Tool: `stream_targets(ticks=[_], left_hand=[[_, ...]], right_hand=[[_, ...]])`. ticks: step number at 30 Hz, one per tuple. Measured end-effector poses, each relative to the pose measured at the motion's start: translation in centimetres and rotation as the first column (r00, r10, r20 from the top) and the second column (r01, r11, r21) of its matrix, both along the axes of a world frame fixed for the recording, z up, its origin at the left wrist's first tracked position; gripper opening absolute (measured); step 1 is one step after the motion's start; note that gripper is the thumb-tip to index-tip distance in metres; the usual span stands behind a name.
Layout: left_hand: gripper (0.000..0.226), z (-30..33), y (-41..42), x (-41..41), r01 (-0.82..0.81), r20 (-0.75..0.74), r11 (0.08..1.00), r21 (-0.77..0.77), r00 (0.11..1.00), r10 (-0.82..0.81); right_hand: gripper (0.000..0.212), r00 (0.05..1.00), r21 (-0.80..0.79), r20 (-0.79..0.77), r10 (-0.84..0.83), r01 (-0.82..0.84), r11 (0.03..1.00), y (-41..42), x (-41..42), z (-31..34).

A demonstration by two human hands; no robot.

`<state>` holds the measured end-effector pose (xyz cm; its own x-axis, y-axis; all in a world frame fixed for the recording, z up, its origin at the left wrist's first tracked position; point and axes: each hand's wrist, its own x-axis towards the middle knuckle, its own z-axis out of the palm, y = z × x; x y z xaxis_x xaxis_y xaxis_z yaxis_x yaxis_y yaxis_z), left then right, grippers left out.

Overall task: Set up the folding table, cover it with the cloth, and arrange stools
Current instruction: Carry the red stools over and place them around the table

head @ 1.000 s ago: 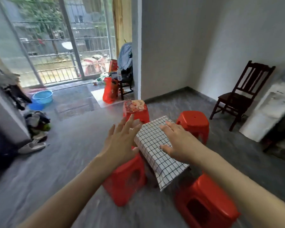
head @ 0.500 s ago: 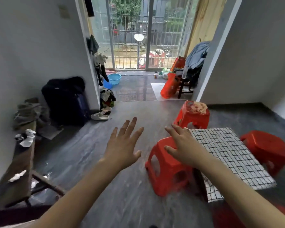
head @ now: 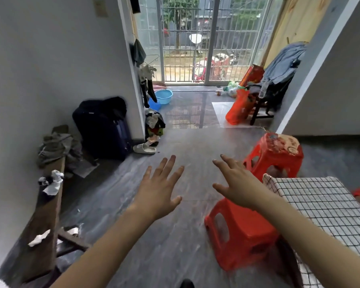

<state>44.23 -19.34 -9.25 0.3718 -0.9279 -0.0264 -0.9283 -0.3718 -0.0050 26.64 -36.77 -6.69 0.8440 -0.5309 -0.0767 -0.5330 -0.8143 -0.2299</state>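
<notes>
Left hand (head: pixel 156 191) and right hand (head: pixel 236 185), grip wide, fingers spread, above floor beside red stool (head: pixel 240 233).

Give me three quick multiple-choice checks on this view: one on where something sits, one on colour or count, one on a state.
1. Where is the blue basin?
A. On the checked cloth
B. On the floor near the barred glass door
C. Under the nearest stool

2. What colour are the plastic stools?
A. Red
B. Green
C. White

3. What are the hands doing?
A. Both grip the cloth
B. One lifts a stool
C. Both open, holding nothing

Answers:
1 B: the blue basin sits on the floor by the barred glass door.
2 A: the nearest stool and the far stool are red.
3 C: the left hand and right hand have spread fingers, off the checked cloth.
</notes>
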Motion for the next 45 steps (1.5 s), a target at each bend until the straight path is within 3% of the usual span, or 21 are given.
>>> stream_targets(ticks=[13, 19, 23, 27, 34, 41, 45], left_hand=[[0.080, 0.8, -14.9, 10.2, 0.110, 0.013, 0.993, 0.050, 0.994, -0.111], [0.081, -0.4, -23.3, 10.8, 0.250, -0.009, 0.968, 0.012, 0.968, -0.250], [0.081, -1.9, -29.3, 10.6, 0.427, -0.033, 0.904, -0.025, 0.903, -0.428], [0.081, -3.1, -35.0, 10.8, 0.604, -0.068, 0.796, -0.039, 0.793, -0.605], [0.080, -5.0, -41.5, 11.5, 0.810, -0.163, 0.587, -0.011, 0.577, -0.800], [0.078, -11.1, -45.3, 9.7, 0.927, -0.248, 0.373, 0.045, 0.372, -0.894], [0.080, -17.1, -46.9, 8.0, 0.945, -0.284, 0.303, 0.124, 0.326, -0.902]], right_hand=[[0.075, 0.994, 0.056, 0.023, -0.107, 0.105, 0.993, -13.2, 8.6, -0.7], [0.076, 0.959, 0.035, 0.026, -0.283, 0.282, 0.959, -17.2, 7.3, -1.0], [0.077, 0.898, 0.046, -0.002, -0.439, 0.439, 0.897, -19.3, 5.5, -1.8], [0.077, 0.795, 0.057, -0.012, -0.606, 0.606, 0.794, -20.8, 4.3, -2.9], [0.075, 0.515, 0.117, 0.013, -0.857, 0.851, 0.513, -19.4, 5.0, -4.9], [0.089, 0.280, 0.156, -0.057, -0.958, 0.951, 0.268, -18.1, 4.5, -9.0], [0.095, 0.174, 0.136, -0.108, -0.979, 0.978, 0.159, -17.6, 2.2, -12.9]])
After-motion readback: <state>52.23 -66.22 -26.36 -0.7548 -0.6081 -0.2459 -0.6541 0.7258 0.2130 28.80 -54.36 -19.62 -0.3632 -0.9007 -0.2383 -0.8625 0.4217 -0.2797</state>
